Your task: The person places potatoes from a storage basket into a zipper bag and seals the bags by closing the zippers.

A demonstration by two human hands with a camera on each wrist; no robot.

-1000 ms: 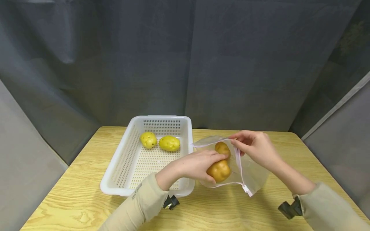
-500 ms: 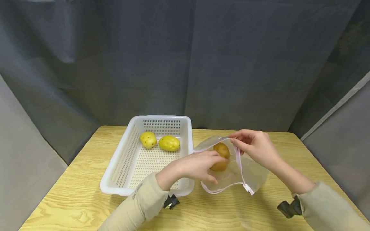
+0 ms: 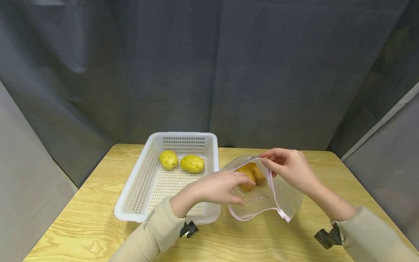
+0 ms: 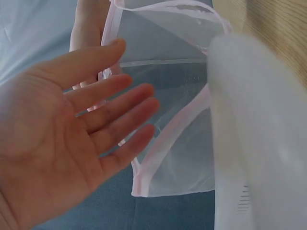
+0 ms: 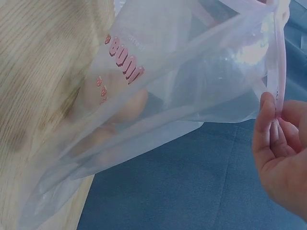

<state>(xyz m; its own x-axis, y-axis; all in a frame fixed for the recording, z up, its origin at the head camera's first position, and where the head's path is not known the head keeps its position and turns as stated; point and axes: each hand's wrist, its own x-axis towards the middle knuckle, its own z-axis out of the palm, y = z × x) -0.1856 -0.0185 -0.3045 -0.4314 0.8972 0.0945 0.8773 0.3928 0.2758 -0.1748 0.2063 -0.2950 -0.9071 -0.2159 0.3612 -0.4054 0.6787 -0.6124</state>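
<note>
A clear zip bag [image 3: 262,203] with a pink zip edge lies with its mouth spread on the table. My right hand [image 3: 289,167] pinches the bag's rim between thumb and fingers, plain in the right wrist view [image 5: 283,143]. Inside the bag, two brownish potatoes [image 3: 257,174] rest side by side, blurred through the plastic in the right wrist view. At the bag's mouth is my left hand [image 3: 219,187], holding nothing; its fingers are spread and loosely straight in the left wrist view [image 4: 81,124].
Left of the bag stands a white perforated basket [image 3: 131,182], its right wall close beside the left hand. Two yellow potatoes [image 3: 192,163] sit toward its back. Behind the wooden table [image 3: 82,225] hangs a dark grey curtain [image 3: 163,72].
The left hand has let go of a potato in the bag and drawn back slightly left. The two potatoes have settled side by side. The right hand keeps its pinch on the rim.
</note>
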